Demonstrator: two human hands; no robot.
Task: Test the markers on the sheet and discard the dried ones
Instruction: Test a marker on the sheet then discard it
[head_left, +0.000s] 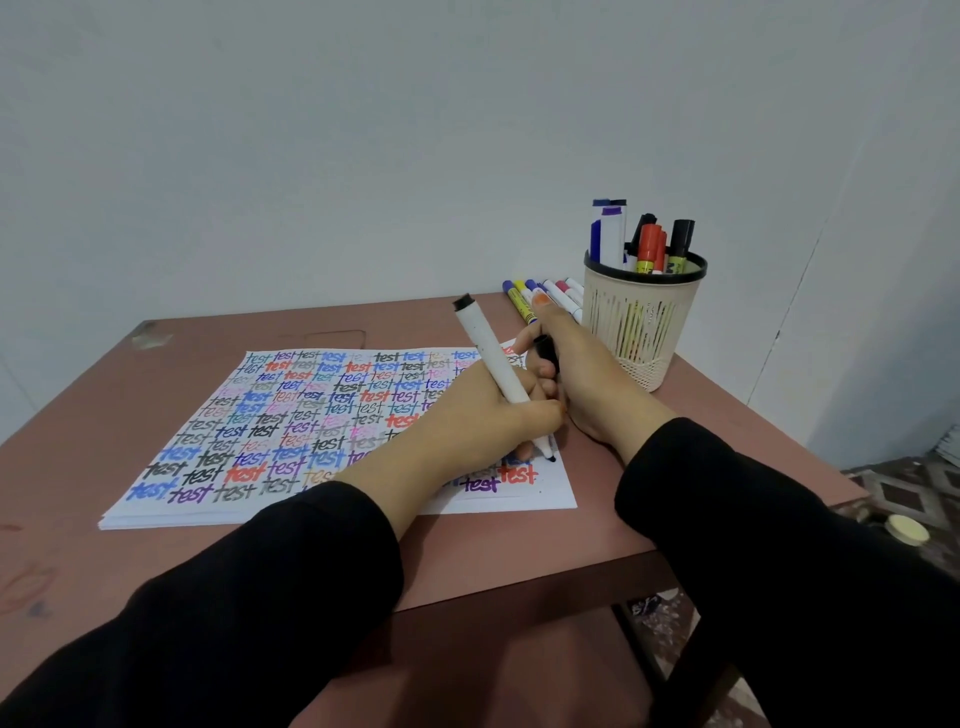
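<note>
**Brown table by a pale wall: marker tip down on the sheet**

A reddish-brown table (104, 395) stands against a plain pale wall (363, 130). At its far right corner is a cream slotted pen holder (641, 322) with a black rim, upright and filled with standing markers (649, 244) in blue, orange and black. Just behind and left of it, a row of loose markers (540, 293) lies against the wall, partly hidden by the right hand. A small round cream object (906, 530) lies on the patterned floor to the right.

A stack of white paper takes up the middle of the table, its top sheet (291, 415) covered with rows of the word "test" in many colours. Both forearms, in black sleeves, cover the sheet's near right part.

The left hand (483, 421) has its fingers curled round a white marker (491, 353) low on the barrel. The marker tilts up and away to the left, and its dark tip meets the sheet near the right edge, just past the fingertips. The right hand (582, 364) lies just beside it, between it and the holder, fingers curled round a black cap (546, 353).
</note>
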